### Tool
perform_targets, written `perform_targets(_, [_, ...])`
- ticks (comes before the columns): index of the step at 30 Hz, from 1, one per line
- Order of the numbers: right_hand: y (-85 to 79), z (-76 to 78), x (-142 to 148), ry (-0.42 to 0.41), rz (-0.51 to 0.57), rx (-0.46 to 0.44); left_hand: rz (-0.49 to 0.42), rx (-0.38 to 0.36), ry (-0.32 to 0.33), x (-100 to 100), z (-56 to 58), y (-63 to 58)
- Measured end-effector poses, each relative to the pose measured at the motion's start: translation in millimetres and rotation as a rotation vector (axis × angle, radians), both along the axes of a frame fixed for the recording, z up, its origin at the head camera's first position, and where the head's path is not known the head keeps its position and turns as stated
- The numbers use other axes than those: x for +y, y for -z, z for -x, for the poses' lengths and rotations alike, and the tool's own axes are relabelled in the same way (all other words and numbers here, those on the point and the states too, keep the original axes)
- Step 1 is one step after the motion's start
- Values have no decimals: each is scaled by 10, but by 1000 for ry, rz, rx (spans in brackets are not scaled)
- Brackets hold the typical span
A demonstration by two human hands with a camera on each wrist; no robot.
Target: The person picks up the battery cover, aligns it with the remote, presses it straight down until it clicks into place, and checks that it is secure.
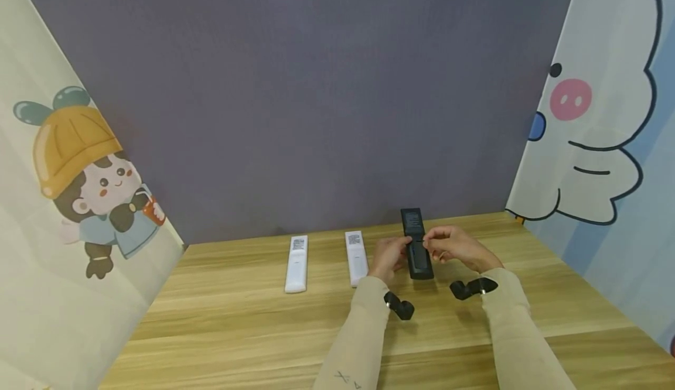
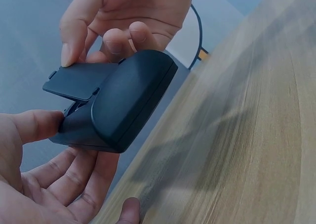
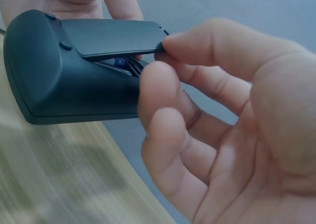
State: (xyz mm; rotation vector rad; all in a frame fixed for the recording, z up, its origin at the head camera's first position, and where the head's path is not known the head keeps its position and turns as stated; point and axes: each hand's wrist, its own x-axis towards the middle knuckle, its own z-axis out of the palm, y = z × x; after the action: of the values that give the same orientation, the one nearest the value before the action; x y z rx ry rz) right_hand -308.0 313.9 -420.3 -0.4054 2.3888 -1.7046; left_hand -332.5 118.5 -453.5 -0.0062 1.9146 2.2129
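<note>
A black remote control is held up over the table, its back with a printed label facing me. My left hand grips its left side, thumb on the back and fingers underneath in the left wrist view. The battery cover stands tilted up, one end raised off the body and the other at the slots by the rounded end. My right hand pinches the raised end between thumb and finger. Under the cover, a bit of blue, battery-like, shows in the right wrist view; the rest of the compartment is hidden.
Two white remote controls lie back side up on the wooden table: one farther left, one close beside my left hand. A grey panel rises behind the table, with cartoon-printed sheets at both sides.
</note>
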Motion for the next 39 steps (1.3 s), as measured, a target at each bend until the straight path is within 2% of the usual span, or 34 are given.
perform_targets(8, [-17, -9, -12, -11, -30, -6, 10, -2, 11, 5, -3, -13])
perform_targets(17, [-45, -29, -60, 53, -85, -31, 12, 4, 3, 10, 1, -3])
perform_targets(26, [-64, -63, -94, 88, -103, -38, -12, 4, 33, 5, -3, 2])
perform_targets(39, [-11, -34, -104, 115, -94, -59, -5, 3, 3, 7, -10, 2])
